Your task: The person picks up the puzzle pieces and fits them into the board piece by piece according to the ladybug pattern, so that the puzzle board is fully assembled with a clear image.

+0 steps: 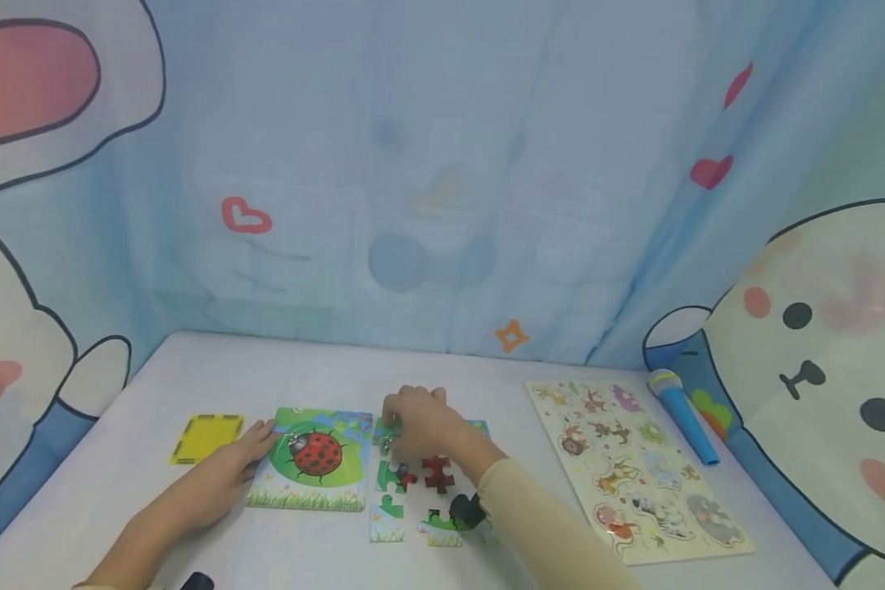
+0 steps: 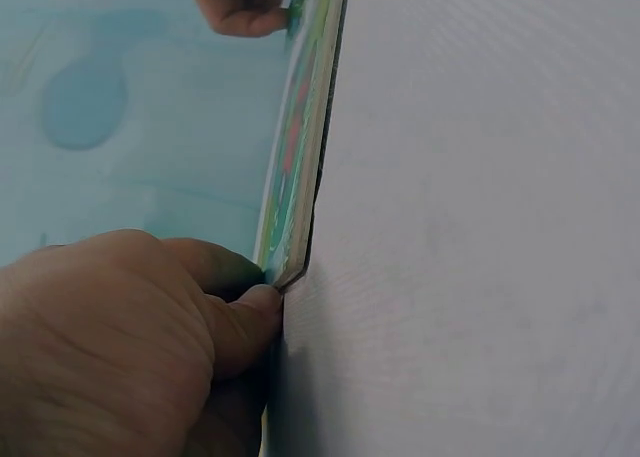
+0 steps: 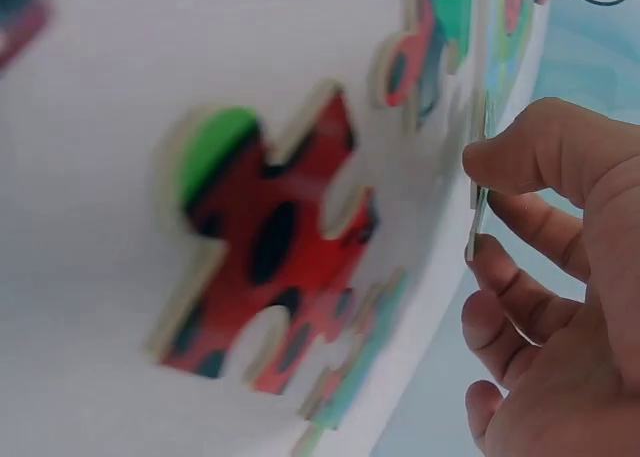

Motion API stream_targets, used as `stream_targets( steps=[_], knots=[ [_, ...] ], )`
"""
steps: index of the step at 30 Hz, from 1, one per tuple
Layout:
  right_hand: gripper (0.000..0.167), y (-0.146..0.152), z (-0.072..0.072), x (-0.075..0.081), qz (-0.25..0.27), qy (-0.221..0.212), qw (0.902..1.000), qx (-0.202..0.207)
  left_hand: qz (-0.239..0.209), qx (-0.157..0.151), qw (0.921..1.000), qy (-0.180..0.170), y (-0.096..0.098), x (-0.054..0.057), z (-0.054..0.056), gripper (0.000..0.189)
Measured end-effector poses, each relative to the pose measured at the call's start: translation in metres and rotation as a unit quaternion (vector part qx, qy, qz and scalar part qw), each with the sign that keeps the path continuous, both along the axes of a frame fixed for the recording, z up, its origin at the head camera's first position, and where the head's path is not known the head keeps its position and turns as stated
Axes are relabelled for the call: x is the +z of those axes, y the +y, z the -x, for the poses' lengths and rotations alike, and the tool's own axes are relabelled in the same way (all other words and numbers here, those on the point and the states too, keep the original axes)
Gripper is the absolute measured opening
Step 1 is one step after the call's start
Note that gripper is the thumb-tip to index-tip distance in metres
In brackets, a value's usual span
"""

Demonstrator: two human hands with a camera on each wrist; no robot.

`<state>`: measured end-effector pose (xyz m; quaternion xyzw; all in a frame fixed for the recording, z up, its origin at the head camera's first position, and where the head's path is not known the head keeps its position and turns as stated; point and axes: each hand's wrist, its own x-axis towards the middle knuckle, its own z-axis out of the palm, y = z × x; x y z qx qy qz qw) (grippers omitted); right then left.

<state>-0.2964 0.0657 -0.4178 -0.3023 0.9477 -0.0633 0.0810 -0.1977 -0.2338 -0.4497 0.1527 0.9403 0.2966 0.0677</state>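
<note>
My left hand [image 1: 224, 475] rests on the table against the left edge of a square board with a ladybug picture [image 1: 317, 459]. Close up, its thumb and a finger [image 2: 240, 327] touch the board's corner [image 2: 290, 262]. To the right of the board, my right hand [image 1: 424, 422] pinches a thin puzzle piece [image 3: 476, 232] between thumb and fingers, seen nearly edge-on. Below that hand lie loose pieces: a red, black-spotted one [image 1: 437, 474], a green-and-red one [image 1: 392, 475], a green corner one [image 1: 388, 520] and a grass-edged one [image 1: 441, 528]. My right hand and forearm hide part of the group.
A yellow square frame [image 1: 206, 438] lies left of the board. On the right are an animal puzzle board [image 1: 634, 467] and a blue toy microphone [image 1: 686, 418]. The white table [image 1: 442, 369] ends at a printed curtain [image 1: 428, 164] behind.
</note>
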Motion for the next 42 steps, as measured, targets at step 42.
stream_targets(
  steps=[42],
  knots=[
    [0.022,-0.114,0.014,-0.007,0.058,-0.041,0.9952,0.068,-0.012,0.024,0.9995,-0.019,0.003,-0.003,0.002,0.048]
  ],
)
